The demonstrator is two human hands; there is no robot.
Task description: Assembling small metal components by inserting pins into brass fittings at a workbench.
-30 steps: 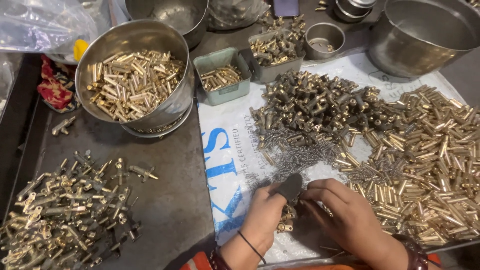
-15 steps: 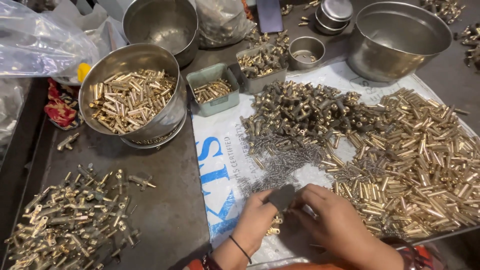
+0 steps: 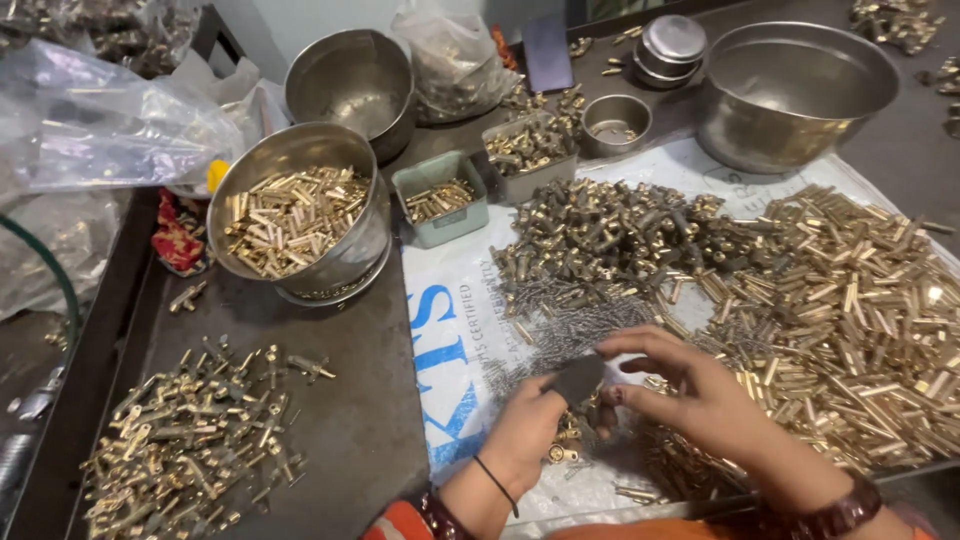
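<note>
Left hand (image 3: 525,430) is closed around a small dark flat block (image 3: 578,378), held just above the white printed sheet (image 3: 450,350) near the front edge of the metal worktable (image 3: 350,420). Right hand (image 3: 700,400) is beside it, fingers (image 3: 640,345) curled over the block's top, thumb and forefinger pinched close together; whether they hold a small part cannot be told, as the spot is too small to resolve. A few brass pieces (image 3: 562,445) lie under the left hand. Thin grey pins (image 3: 570,325) are heaped just behind the hands. Dark brass fittings (image 3: 610,235) sit further back; bright brass tubes (image 3: 850,310) spread toward the right edge. Steel bowl of brass tubes (image 3: 295,215) stands toward the rear left; brass tee parts (image 3: 190,440) lie at the front left corner.
</note>
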